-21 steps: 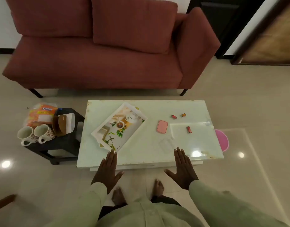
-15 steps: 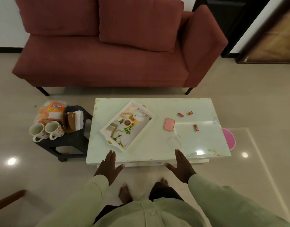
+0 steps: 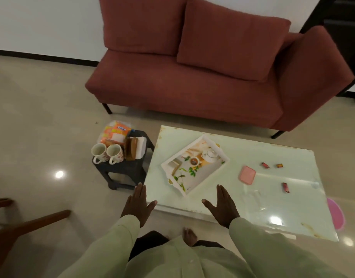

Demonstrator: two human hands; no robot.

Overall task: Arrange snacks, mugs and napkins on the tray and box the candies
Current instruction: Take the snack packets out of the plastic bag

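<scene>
Fingers (image 3: 139,194) flat, near one tray (image 3: 194,165), two mugs (image 3: 107,153), three candies (image 3: 265,165).

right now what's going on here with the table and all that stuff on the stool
A person stands at the near edge of the table, left hand and right hand both open and empty, holding nothing. The tray lies bare on the table, with three candies and a pink lid to its right. The two mugs, the snack packs and the napkins sit on the small black stool, untouched.

Red sofa (image 3: 202,77) (two cushions), glossy beige floor (image 3: 42,117).
</scene>
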